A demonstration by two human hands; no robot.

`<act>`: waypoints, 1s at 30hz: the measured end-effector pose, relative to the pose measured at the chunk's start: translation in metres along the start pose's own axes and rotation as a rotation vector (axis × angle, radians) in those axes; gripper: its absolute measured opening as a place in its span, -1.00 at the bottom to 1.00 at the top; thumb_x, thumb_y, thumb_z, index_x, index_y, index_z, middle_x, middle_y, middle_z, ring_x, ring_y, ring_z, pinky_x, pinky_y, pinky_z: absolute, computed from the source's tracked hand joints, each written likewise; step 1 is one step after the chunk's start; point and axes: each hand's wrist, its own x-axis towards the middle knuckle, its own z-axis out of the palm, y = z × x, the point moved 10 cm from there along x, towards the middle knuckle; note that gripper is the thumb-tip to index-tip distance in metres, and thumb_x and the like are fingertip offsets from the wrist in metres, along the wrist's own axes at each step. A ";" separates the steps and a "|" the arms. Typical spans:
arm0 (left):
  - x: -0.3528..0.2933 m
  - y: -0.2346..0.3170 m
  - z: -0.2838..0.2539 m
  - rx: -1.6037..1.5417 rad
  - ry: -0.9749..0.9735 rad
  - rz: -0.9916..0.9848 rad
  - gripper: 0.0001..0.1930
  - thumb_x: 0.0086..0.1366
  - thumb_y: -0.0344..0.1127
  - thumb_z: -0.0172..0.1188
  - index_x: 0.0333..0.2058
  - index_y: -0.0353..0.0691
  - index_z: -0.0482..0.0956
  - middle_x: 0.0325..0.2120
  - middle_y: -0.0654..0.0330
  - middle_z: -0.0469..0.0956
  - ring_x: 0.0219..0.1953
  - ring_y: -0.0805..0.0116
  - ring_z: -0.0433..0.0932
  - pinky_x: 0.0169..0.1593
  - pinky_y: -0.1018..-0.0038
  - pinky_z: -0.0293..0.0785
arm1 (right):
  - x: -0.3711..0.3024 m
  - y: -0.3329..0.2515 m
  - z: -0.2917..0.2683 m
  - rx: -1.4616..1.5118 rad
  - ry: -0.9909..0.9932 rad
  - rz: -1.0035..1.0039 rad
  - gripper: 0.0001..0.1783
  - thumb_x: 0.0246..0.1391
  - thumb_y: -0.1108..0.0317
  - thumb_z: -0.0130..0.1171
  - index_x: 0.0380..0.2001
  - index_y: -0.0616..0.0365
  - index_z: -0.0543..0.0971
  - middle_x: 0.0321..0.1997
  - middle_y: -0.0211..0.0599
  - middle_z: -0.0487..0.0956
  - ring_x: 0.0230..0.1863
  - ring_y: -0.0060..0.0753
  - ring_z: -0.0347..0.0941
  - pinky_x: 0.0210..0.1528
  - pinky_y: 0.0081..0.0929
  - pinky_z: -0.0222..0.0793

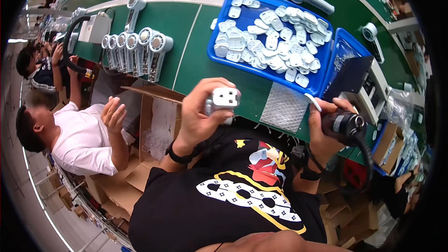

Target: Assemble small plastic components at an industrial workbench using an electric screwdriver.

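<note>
My left hand (203, 109) is closed around a white and grey plastic device (226, 97), whose white end face has several dark openings. The rest of the device is hidden by my fingers. My right hand (322, 128) grips a black electric screwdriver (343, 123) with a hanging ring and a thick cable at its end. A thin white plate (313, 102) also sticks up at the fingers of that hand. Beyond both hands, a blue tray (215, 58) holds a heap of small white plates (275, 42) with openings.
Several handheld fans (133, 49) stand in a row on the green table (186, 65) at left. Bubble wrap (283, 107) lies before the tray. A dark box-shaped device (361, 84) stands at right. Cardboard boxes (158, 112) and a co-worker in a white shirt (81, 140) are at left.
</note>
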 end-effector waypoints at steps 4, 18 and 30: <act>0.003 -0.014 0.101 -0.124 -0.332 -0.110 -0.68 0.33 -0.25 0.25 -0.08 -0.35 0.49 -0.16 0.04 0.53 -0.21 0.30 0.59 -0.17 0.44 0.48 | -0.027 -0.033 -0.006 -0.153 -0.046 -0.321 -0.53 0.00 0.68 0.33 -0.06 0.19 0.39 -0.25 -0.05 0.68 -0.27 -0.34 0.63 -0.22 -0.47 0.55; 0.023 -0.026 0.214 -0.013 -0.585 0.203 -0.70 0.35 -0.18 -0.01 -0.43 -0.30 0.50 -0.59 0.08 0.48 -0.55 0.08 0.50 -0.44 0.26 0.39 | -0.039 0.023 -0.092 0.474 0.292 0.093 -0.41 0.04 0.20 0.47 -0.02 0.11 0.32 -0.40 -0.25 0.57 -0.60 -0.47 0.39 -0.55 -0.55 0.34; 0.030 -0.057 0.217 -0.040 -0.473 0.118 -0.62 0.38 -0.21 -0.13 -0.55 -0.25 0.49 -0.66 0.10 0.45 -0.66 0.08 0.46 -0.52 0.27 0.34 | 0.022 0.015 -0.115 0.477 0.221 0.051 -0.63 0.10 0.27 0.20 -0.07 0.10 0.36 -0.50 -0.38 0.43 -0.59 -0.46 0.37 -0.42 -0.37 0.35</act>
